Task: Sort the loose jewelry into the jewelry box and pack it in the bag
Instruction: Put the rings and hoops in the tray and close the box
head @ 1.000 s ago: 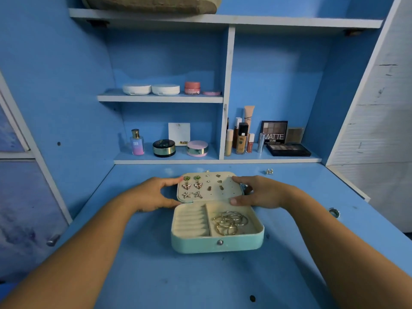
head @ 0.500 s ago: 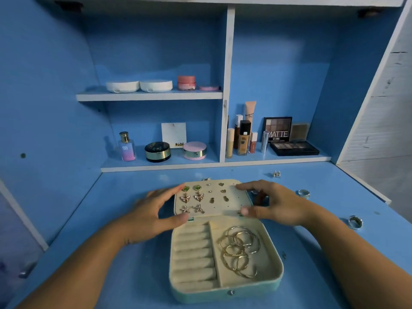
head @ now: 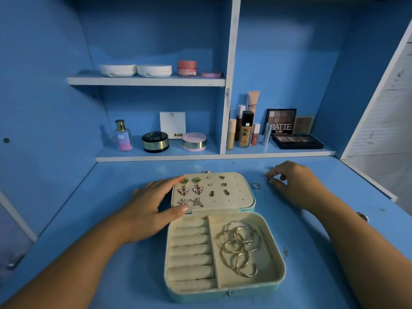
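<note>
Box base: the mint jewelry box (head: 223, 296) lies open on the blue desk (head: 89, 241), nearest the viewer, with rounded corners and a cream, soft-looking lining.
Compartments: padded ring rolls (head: 191, 250) on the left hold nothing; thin gold hoops (head: 239, 246) lie tangled on the right.
Lid: the perforated panel (head: 234, 197) lies back and carries stud pairs, with spare holes at its right.
Left hand: the left hand (head: 151, 206) still rests on the lid's left edge, fingers straight and spread.
Right hand: the right hand (head: 294, 181) has left the lid and now pinches a small dark ring (head: 268, 179) right of the box; whether it is lifted is unclear.
Meaning: steadying seems over and ring collecting has started.
Loose pieces: a silver ring (head: 256, 185) lies just beside the lid, another (head: 362, 216) by the right forearm.
Bag: not in view.
Shelves: an eyeshadow palette (head: 296, 141) among the cosmetics.
</note>
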A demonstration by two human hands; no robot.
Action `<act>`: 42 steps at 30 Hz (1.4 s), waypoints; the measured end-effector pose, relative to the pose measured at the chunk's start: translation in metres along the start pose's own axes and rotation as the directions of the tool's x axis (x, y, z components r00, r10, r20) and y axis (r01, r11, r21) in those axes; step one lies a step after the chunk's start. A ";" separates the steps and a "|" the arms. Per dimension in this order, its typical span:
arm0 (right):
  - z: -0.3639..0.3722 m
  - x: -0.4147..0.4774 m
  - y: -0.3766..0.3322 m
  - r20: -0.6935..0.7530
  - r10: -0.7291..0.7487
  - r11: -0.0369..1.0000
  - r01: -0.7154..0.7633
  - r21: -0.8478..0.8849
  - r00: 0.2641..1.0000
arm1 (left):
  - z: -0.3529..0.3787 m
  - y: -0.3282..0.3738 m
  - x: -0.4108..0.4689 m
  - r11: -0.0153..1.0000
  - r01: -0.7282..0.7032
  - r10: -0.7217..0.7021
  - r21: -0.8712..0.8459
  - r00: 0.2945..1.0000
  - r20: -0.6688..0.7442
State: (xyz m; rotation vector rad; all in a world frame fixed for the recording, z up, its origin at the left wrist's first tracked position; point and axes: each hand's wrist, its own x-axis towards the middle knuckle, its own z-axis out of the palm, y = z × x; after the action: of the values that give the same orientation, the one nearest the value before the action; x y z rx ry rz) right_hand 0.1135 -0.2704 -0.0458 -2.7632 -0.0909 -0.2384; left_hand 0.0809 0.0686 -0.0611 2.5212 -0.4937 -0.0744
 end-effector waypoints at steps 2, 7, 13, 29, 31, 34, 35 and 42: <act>0.002 0.002 0.000 -0.005 0.016 1.000 -0.016 -0.001 1.000 | -0.001 0.001 0.000 1.000 0.009 -0.009 0.027 1.000 0.015; 0.002 0.005 0.001 0.015 0.086 0.996 -0.085 -0.019 0.996 | -0.001 0.002 0.000 0.999 0.002 -0.002 0.044 1.000 -0.006; -0.006 -0.012 -0.029 -0.242 -0.071 0.975 0.119 0.189 0.968 | -0.001 0.002 -0.001 1.000 0.003 -0.002 0.026 1.000 -0.012; 0.025 -0.044 -0.086 -0.067 -0.374 0.879 0.376 0.293 0.925 | 0.010 0.031 -0.004 0.965 -0.238 0.196 -0.113 0.934 -0.300; 0.026 -0.044 -0.087 -0.067 -0.381 0.871 0.382 0.310 0.922 | 0.010 0.034 -0.005 0.964 -0.222 0.178 -0.148 0.948 -0.265; 0.030 -0.044 -0.087 -0.072 -0.460 0.838 0.459 0.294 0.885 | 0.013 0.040 -0.006 0.965 -0.222 0.190 -0.138 0.958 -0.214; 0.030 -0.044 -0.087 -0.066 -0.469 0.836 0.467 0.289 0.881 | 0.014 0.040 -0.007 0.968 -0.215 0.185 -0.132 0.960 -0.209; 0.011 -0.025 -0.055 -0.232 -0.176 0.953 0.225 0.205 0.957 | 0.015 0.045 -0.009 0.965 -0.224 0.193 -0.136 0.959 -0.209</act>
State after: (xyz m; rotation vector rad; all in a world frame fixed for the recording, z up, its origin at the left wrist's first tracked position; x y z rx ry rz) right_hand 0.0852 -0.2159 -0.0409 -2.4812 -0.3260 -0.5393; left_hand 0.0551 0.0299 -0.0498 2.2780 -0.6438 0.2040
